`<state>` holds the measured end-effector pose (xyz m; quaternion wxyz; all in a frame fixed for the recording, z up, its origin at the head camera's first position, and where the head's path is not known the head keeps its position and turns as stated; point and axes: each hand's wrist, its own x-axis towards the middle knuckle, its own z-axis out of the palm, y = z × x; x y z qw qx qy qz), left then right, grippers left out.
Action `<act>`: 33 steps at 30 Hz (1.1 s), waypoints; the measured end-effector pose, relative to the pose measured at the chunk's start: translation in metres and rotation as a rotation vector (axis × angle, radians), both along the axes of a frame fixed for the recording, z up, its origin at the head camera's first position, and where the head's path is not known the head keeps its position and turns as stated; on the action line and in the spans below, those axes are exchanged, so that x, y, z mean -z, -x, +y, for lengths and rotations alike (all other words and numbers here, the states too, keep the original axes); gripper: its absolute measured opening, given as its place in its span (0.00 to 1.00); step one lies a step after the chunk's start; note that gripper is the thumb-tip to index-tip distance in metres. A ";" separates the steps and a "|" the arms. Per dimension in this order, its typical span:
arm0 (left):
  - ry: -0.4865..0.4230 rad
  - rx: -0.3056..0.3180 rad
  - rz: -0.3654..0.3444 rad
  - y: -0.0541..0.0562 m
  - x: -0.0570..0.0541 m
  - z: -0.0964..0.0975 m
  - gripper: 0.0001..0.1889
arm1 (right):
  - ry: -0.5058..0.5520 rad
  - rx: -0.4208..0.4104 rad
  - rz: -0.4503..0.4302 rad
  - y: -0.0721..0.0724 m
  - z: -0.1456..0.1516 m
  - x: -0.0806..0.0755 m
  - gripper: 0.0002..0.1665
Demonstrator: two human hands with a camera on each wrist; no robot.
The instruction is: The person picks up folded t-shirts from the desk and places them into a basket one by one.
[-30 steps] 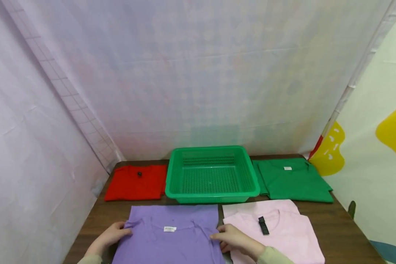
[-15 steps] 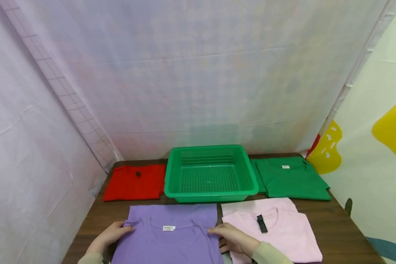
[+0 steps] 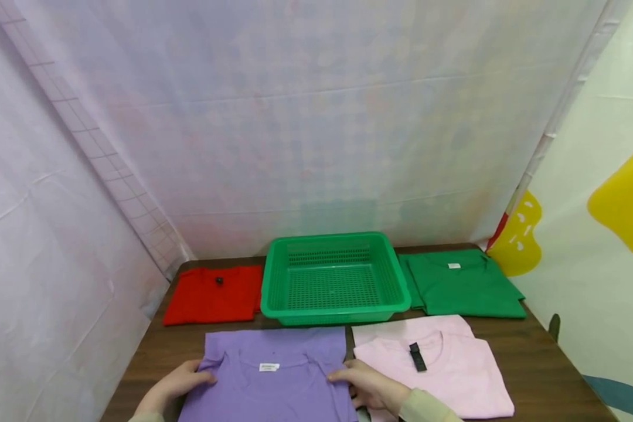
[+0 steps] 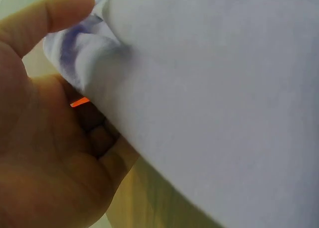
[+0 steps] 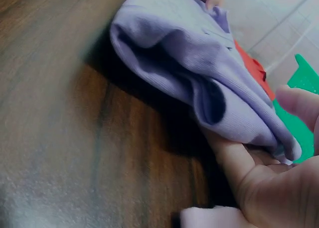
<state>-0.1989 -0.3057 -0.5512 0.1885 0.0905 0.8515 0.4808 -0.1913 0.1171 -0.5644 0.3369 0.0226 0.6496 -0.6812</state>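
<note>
A folded purple T-shirt with a white neck label lies at the table's front, its lower part cut off by the frame. My left hand holds its left edge, thumb on top; in the left wrist view the fingers pass beneath the cloth. At the opposite edge my right hand holds the shirt, thumb above. The right wrist view has the right fingers under the layered folds, with a dark gap between cloth and table.
Behind the shirt stands an empty green plastic basket. A folded red shirt lies left of it, a folded green shirt right. A folded pink T-shirt lies beside my right hand on the brown wooden table.
The head view has shifted slightly, so the table things sit a little further left. Both hands stay at the purple T-shirt's side edges, with the right thumb slightly further over the cloth.
</note>
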 end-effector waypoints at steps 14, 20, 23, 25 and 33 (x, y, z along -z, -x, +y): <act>-0.286 -0.025 -0.163 -0.005 0.011 -0.005 0.31 | 0.087 0.019 0.048 -0.005 -0.005 0.010 0.34; -0.333 -0.047 -0.114 -0.007 0.015 -0.006 0.25 | 0.100 0.031 0.067 -0.006 -0.004 0.011 0.31; -0.311 -0.063 -0.085 -0.008 0.013 -0.007 0.24 | 0.086 0.052 0.091 -0.006 -0.003 0.011 0.32; -0.280 -0.073 -0.053 -0.009 0.011 -0.007 0.24 | 0.087 0.063 0.104 -0.007 -0.003 0.011 0.34; -0.210 -0.115 0.012 -0.012 0.006 -0.010 0.25 | 0.066 0.111 0.121 -0.006 -0.004 0.002 0.51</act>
